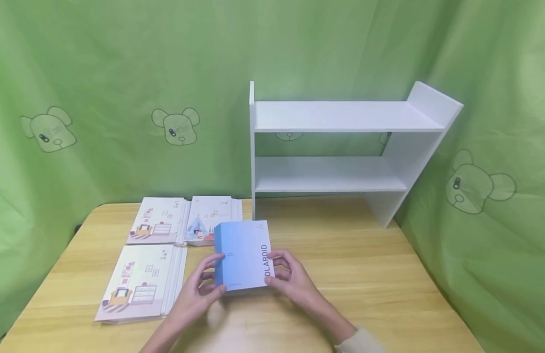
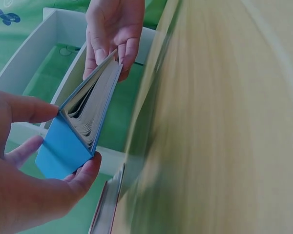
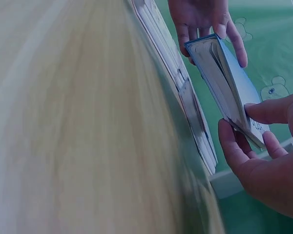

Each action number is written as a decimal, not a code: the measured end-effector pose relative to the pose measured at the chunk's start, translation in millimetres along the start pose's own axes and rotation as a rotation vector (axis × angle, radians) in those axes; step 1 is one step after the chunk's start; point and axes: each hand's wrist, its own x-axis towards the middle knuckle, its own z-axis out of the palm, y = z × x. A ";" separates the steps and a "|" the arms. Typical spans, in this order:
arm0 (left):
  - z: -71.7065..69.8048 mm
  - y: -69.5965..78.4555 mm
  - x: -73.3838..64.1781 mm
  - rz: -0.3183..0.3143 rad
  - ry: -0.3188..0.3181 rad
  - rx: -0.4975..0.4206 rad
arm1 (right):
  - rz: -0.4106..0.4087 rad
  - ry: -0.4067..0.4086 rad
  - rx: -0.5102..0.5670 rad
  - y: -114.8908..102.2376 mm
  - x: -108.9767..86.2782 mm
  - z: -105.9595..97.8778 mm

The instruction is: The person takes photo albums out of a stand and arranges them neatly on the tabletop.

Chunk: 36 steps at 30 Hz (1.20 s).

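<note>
A small photo album (image 1: pixel 243 255), its cover fading from blue to pale lilac, is held in the air above the table by both hands. Dark letters reading "OLAROID" run up its right side. My left hand (image 1: pixel 199 284) grips the blue spine, with the thumb at the lower corner and fingers along the edge. On the opposite edge, my right hand (image 1: pixel 296 279) pinches the covers between thumb and fingers. In the left wrist view, the album (image 2: pixel 68 148) shows its blue spine and loosely fanned pages. The right wrist view shows the page edges of the album (image 3: pixel 215 73) between its covers.
Stacks of white illustrated books lie on the left of the wooden table (image 1: pixel 343 294): a front stack (image 1: pixel 140 284), a back-left stack (image 1: pixel 155 220) and another (image 1: pixel 208 215) beside it. A white two-tier shelf (image 1: pixel 330 176) stands at the back right. Green curtains (image 1: pixel 122 59) surround the table.
</note>
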 end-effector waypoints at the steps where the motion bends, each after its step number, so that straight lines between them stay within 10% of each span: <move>1: -1.9 -0.7 -1.8 -0.002 0.006 0.004 | 0.000 -0.004 0.000 0.8 0.9 2.6; 36: -50.9 -20.2 -31.0 -0.078 -0.018 0.141 | 0.101 -0.080 -0.004 13.5 10.9 60.2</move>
